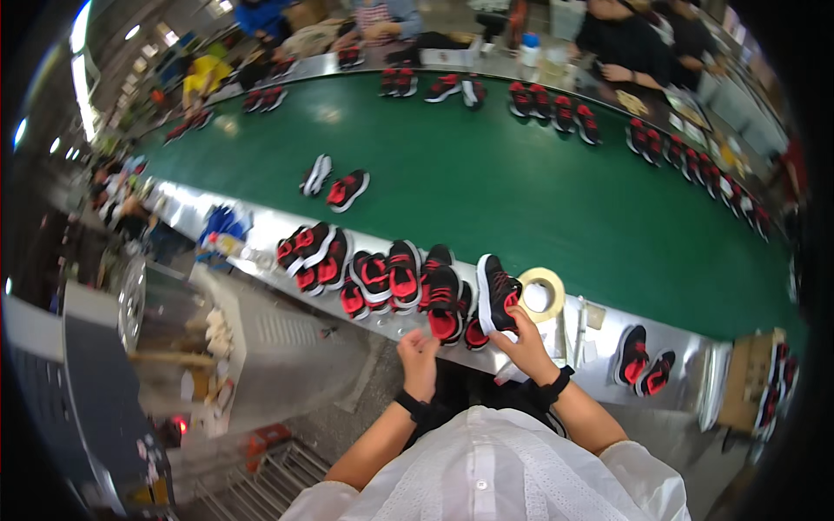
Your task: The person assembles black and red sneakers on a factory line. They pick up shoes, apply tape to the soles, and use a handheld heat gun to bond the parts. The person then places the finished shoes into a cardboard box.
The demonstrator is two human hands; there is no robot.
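A black sneaker [497,291] with red lining and a white sole is in my right hand [525,347], gripped at its heel end with the toe pointing away from me. My left hand [419,358] is just below the row of shoes, its fingertips drawn together; whatever they hold, if anything, is too small to make out. Closest to it is another black and red sneaker [444,300], resting among the piled shoes on the metal ledge. More matching sneakers [404,271] are heaped to its left.
A roll of cream tape [551,306] lies right of my right hand. A pair of sneakers [633,358] stands farther right, beside a cardboard box [744,382]. Beyond the ledge runs a green conveyor belt [434,165] carrying shoes. Several people sit along its far side. A grey machine [287,347] stands left.
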